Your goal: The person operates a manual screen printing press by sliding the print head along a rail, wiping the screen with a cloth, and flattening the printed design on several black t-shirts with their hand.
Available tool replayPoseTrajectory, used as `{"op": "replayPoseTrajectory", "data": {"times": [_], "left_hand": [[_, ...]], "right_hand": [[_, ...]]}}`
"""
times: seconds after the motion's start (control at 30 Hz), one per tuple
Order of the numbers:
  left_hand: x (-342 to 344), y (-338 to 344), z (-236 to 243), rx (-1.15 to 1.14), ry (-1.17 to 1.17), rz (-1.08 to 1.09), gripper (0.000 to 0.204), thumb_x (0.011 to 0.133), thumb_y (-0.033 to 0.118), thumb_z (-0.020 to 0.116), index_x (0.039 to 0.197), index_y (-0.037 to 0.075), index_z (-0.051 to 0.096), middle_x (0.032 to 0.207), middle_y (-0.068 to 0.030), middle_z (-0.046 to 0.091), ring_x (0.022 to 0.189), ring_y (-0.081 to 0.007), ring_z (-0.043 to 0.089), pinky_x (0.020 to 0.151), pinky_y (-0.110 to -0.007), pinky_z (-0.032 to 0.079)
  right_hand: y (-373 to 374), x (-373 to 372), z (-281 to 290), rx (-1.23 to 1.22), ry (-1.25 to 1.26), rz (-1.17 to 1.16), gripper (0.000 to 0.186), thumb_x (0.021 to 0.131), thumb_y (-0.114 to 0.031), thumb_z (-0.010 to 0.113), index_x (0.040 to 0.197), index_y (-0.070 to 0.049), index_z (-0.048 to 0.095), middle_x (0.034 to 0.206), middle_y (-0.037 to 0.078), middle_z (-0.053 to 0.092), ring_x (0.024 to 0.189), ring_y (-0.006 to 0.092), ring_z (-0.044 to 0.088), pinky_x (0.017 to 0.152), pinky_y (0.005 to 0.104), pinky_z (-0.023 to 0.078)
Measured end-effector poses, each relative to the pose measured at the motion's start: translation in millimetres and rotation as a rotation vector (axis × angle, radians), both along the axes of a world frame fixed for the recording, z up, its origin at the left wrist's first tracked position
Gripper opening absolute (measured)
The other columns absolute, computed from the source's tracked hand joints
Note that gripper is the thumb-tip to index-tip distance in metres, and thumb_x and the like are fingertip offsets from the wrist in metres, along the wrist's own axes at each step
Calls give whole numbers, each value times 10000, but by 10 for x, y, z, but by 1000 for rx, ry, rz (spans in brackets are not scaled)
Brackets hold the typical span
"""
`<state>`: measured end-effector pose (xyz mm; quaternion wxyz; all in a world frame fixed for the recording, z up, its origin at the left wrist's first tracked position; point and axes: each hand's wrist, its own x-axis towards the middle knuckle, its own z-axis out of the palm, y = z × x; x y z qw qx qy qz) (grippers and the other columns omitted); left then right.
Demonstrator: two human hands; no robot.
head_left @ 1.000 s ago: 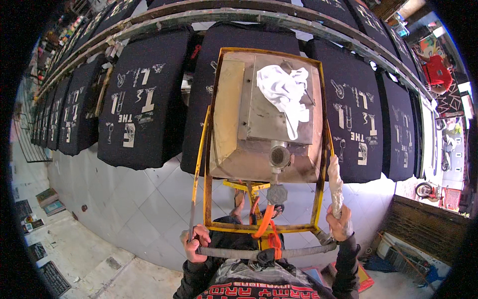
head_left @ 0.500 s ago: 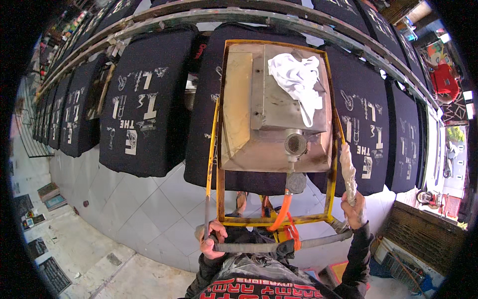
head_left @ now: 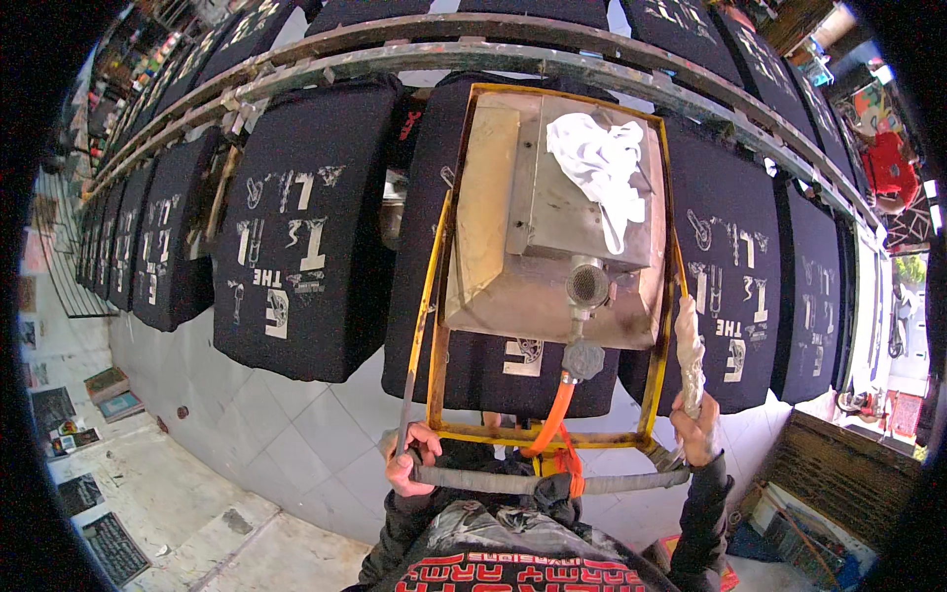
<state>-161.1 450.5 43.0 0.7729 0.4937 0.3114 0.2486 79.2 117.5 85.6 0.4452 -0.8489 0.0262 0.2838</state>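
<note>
My left hand (head_left: 410, 464) grips the left end of a grey-wrapped crossbar (head_left: 513, 481), where a yellow side bar (head_left: 430, 286) meets it. My right hand (head_left: 696, 429) is closed around a pale wrapped handle (head_left: 690, 350) on the other side. Between them a yellow metal frame (head_left: 656, 395) carries a stainless heater box (head_left: 538, 227), with a bunched white cloth (head_left: 592, 158) on top, a round mesh fitting (head_left: 587, 284), a grey valve (head_left: 582, 362) and an orange hose (head_left: 554, 414) running down toward me. The unit hangs over a black T-shirt (head_left: 419, 247) with white print.
Several printed black shirts (head_left: 296, 217) lie on boards along metal rails (head_left: 345, 59), with a second row behind. Pale tiled floor (head_left: 316, 434) runs beneath. A dark wooden board (head_left: 838, 474) stands at lower right, a red-clothed person (head_left: 891, 173) far right, papers (head_left: 89, 523) lower left.
The framed heater has moved slightly rightward and farther forward over the shirts, with both my hands still gripping it. The shirts sit a little lower in view, and my feet are now mostly hidden.
</note>
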Motion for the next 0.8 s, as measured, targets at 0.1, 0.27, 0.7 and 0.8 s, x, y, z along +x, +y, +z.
{"op": "replayPoseTrajectory", "data": {"times": [0.1,0.27,0.7,0.8], "left_hand": [[61,-30,6,14,-14,-4,612,748,585,542,708,-26,553,626,-40,488,465,-62,350,454,-234,228],[33,-9,-144,51,-39,45,604,750,575,528,711,-27,553,628,-55,515,479,-68,364,462,-236,233],[1,-51,-224,34,-51,306,495,813,477,387,703,11,511,663,-104,534,619,-163,489,576,-285,371],[54,11,-553,59,-161,275,481,826,464,377,713,14,502,680,-114,540,628,-173,489,596,-292,381]], "right_hand": [[22,76,29,-14,-32,24,130,718,-115,606,811,-44,551,637,1,515,540,105,479,491,286,390],[24,120,-55,54,-75,58,98,718,-59,564,806,-42,524,585,-8,473,445,84,447,411,256,360],[350,76,1439,231,-381,166,449,767,-112,700,1183,-8,567,664,4,507,559,112,481,540,248,400],[436,-131,2317,1197,-279,527,681,810,-204,688,1366,-135,302,675,55,576,525,153,531,460,291,384]]}}
